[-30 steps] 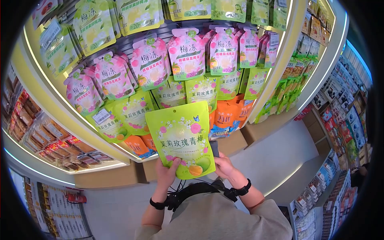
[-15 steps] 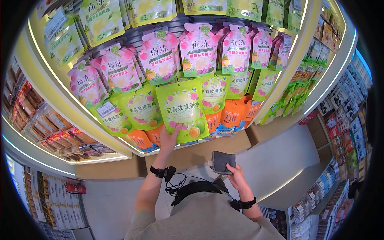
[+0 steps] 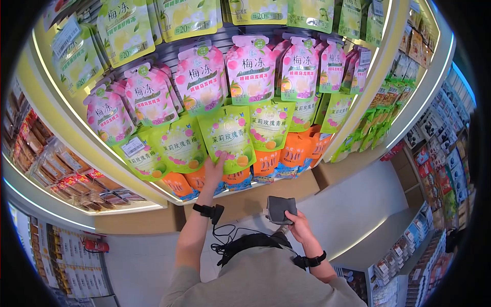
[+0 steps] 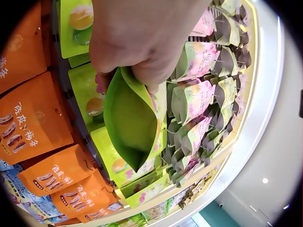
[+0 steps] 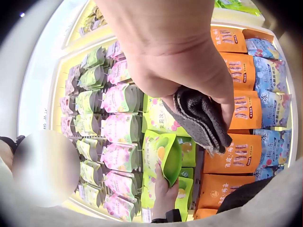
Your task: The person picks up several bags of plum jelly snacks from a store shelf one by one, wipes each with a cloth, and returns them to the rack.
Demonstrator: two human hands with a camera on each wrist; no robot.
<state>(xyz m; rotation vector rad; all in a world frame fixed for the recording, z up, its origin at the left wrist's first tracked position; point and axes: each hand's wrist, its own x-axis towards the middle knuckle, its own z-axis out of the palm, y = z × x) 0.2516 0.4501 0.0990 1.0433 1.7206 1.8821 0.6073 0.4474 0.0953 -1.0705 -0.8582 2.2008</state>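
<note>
My left hand (image 3: 215,171) grips the lower edge of a green pouch (image 3: 227,130) with pink flowers and an orange fruit printed on it. The pouch is up among the matching green pouches (image 3: 271,123) in the hanging row. In the left wrist view, thumb and fingers pinch the bottom edge, and the spread base (image 4: 130,120) of the pouch faces the camera. Lower down, away from the shelf, my right hand (image 3: 300,227) holds a folded dark grey cloth (image 3: 279,210). The right wrist view shows the cloth's layered edge between thumb and fingers.
Pink pouches (image 3: 250,71) hang above the green row, with orange packs (image 3: 294,148) and blue packs below. A white-lit shelf edge runs under them, over a brown base (image 3: 271,190). Side shelves flank the display, and a red fire extinguisher (image 3: 96,245) stands at lower left.
The green pouch has gone from close to my body up and away to the hanging row, in my left hand. My right hand has come away from beside it, holding the cloth.
</note>
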